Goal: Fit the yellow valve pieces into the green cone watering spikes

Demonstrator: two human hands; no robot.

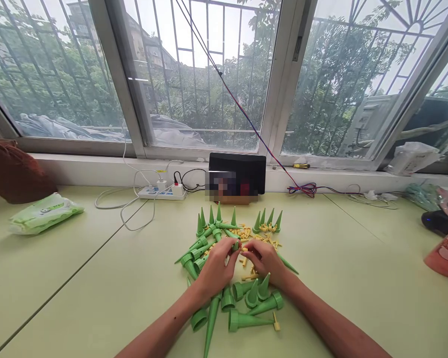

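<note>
Because its own fingers cover it, only a bit of the green spike [236, 246] pinched in the left hand [216, 266] shows. Close beside it, the right hand [268, 258] pinches a small yellow piece [245, 249], its shape hard to make out. Both hands hang over the desk [358, 298], partly blocking scattered green cones [248, 320] and loose yellow pegs [242, 232]. Beyond stands a dark screen [248, 171], partly pixelated; a brown bag [15, 171] and pinkish cup [446, 253] are cut off at opposite edges.
</note>
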